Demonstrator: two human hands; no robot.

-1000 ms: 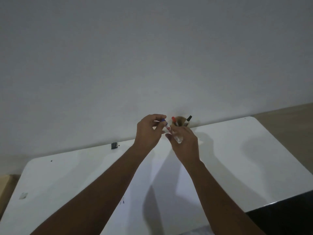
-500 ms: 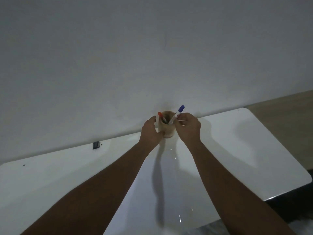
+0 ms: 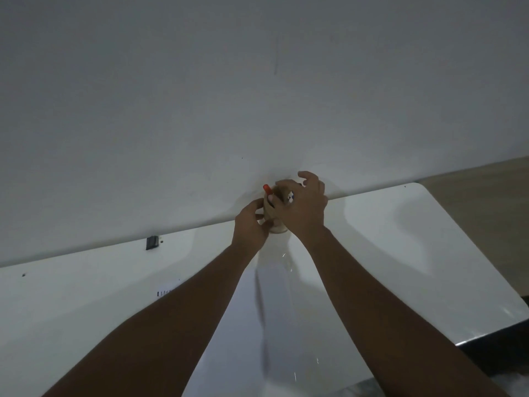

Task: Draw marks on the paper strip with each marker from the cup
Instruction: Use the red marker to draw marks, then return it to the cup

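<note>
While left hand (image 3: 248, 224) fingers clasp the cup (image 3: 277, 227) and right hand (image 3: 303, 204) fingers, grip unclear, crowd its mouth, risk: tipping; red marker (image 3: 267, 189) beside them spilling onto worktop (image 3: 400, 253).

Tan cup (image 3: 277, 228) stands upright at the table's far edge, mostly hidden. Red-capped marker (image 3: 267, 189) leans out leftward. Paper strip (image 3: 165, 292) with short dark marks lies left-centre, partly covered.
</note>
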